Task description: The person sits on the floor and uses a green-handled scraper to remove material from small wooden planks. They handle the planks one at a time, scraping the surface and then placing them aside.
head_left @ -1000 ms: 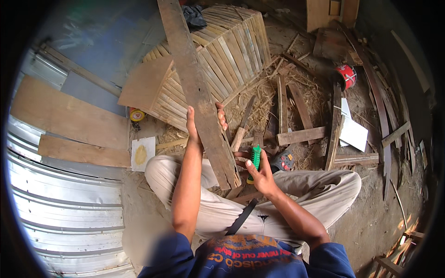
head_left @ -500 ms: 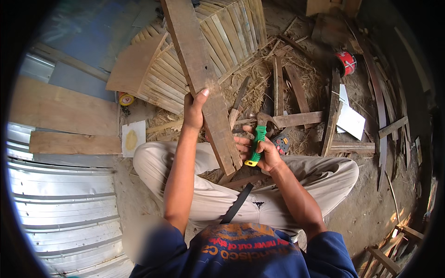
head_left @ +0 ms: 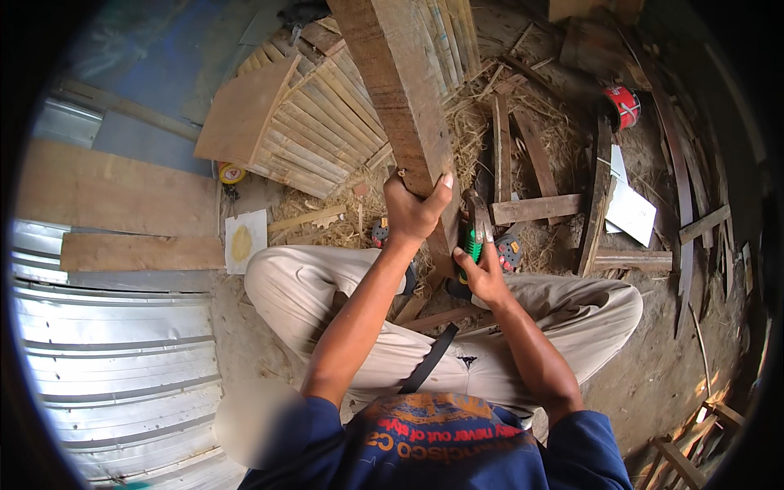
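Note:
A long, thick wooden plank [head_left: 392, 90] rises from between my knees toward the far edge of the view, tilted. My left hand [head_left: 415, 211] is closed around its lower part, thumb over the near right edge. Just right of the plank's lower end, my right hand [head_left: 486, 276] is closed on a hammer [head_left: 473, 243] with a green grip. Its rusty metal head points up, away from me. The hammer lies close along the plank; I cannot tell whether they touch. Part of the grip is hidden by my fingers.
A slatted wooden panel [head_left: 314, 135] lies beyond my left knee. Ahead to the right, a nailed wooden frame [head_left: 535, 209] rests among shavings, near a red can [head_left: 625, 109] and white sheets [head_left: 630, 214]. A tape measure [head_left: 232, 173] and corrugated metal [head_left: 122, 359] are at left.
The plank has shifted right and turned, showing another face and edge. My left hand moved right with it. The hammer has swung more upright, and my right hand's spread fingers have closed round it.

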